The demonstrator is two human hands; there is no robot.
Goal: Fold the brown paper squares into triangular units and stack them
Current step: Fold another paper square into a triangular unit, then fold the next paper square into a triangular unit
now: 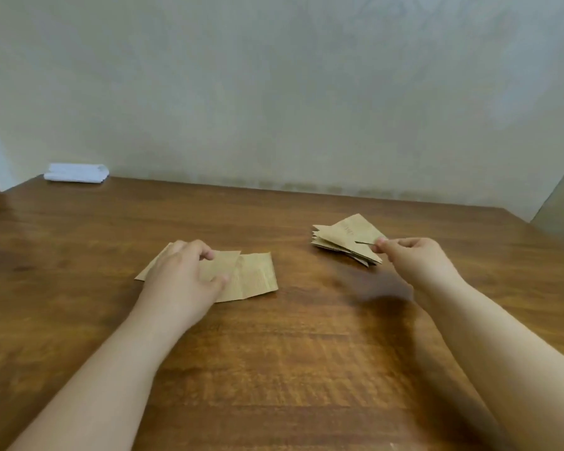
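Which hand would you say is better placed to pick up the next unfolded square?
Left hand: it rests on the flat squares. The right hand is at the folded stack.

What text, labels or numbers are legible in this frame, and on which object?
None can be read.
Top folded triangle on the right stack: faint dark marks, too blurred to read.
Flat brown squares under the left hand: faint speckled rows, possibly print, illegible.
White bundle at the far left table edge: no markings visible.
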